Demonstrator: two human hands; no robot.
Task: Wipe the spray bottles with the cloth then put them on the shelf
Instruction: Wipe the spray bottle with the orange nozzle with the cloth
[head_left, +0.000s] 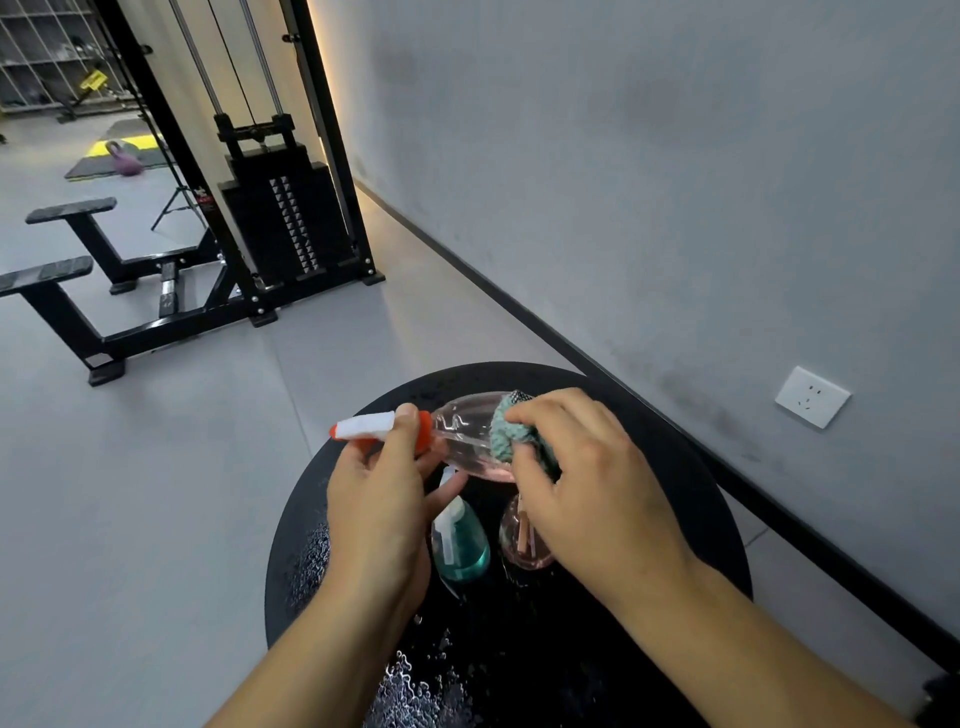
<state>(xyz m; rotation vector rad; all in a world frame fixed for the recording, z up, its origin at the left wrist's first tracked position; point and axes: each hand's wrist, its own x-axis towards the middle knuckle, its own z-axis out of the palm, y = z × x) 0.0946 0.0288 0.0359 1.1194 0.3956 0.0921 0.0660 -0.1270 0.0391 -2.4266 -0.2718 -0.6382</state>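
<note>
The left hand (382, 512) grips the pink spray bottle (465, 434) at its orange neck; the right hand (587, 486) pinches the teal cloth (506, 434) against the bottle body

A round black table (691, 467) stands just beside the grey wall (649, 182) on its right. Above the table's far edge, a clear pink spray bottle (462, 431) lies sideways, its nozzle pointing left, a teal knitted cloth (511, 434) against its right end. Nearer the centre stand a teal spray bottle (462, 545), left, and a small pink bottle (519, 540), right.
</note>
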